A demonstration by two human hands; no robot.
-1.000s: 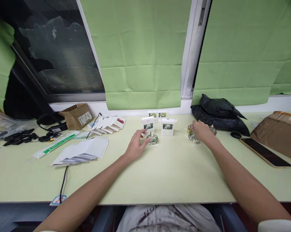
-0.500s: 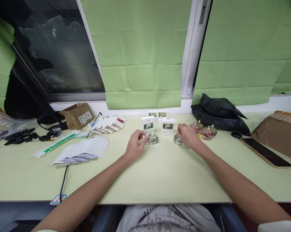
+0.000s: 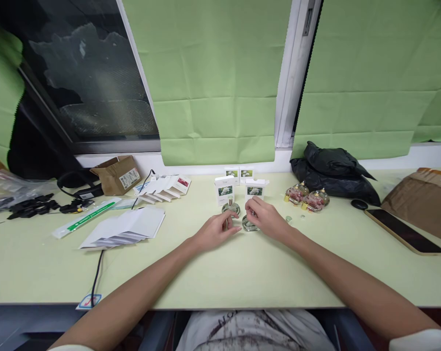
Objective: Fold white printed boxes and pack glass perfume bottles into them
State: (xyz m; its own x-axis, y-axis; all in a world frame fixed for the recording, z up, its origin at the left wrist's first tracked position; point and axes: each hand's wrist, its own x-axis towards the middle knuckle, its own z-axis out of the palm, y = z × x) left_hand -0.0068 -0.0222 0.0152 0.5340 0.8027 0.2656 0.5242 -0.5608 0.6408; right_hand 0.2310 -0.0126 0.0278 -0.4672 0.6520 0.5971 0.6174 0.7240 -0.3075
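Note:
My right hand (image 3: 265,218) is closed in a pinch on the top of a clear glass perfume bottle (image 3: 249,225), whose round base rests on or just above the table. My left hand (image 3: 216,230) holds nothing; its thumb is stretched toward that bottle, apart from the fingers. Just beyond the left fingertips stands a second perfume bottle (image 3: 231,208) with a pale cap, partly covered by them. Behind the bottles two white boxes with flower pictures stand upright, a left box (image 3: 225,191) and a right box (image 3: 256,185) with its top flap open.
Two more small boxes (image 3: 239,174) stand behind. Right lie pink-and-gold bottles (image 3: 311,199), small pale pieces (image 3: 288,219), black plastic bags (image 3: 333,170), a phone (image 3: 403,230) and a cardboard package (image 3: 423,202). Left are folded white cartons (image 3: 127,226), a brown box (image 3: 116,176) and black straps (image 3: 32,207).
My right hand has moved left and nearer to me, bringing its perfume bottle beside the other one. My left hand has shifted slightly right and nearer, its thumb now pointing toward the right bottle.

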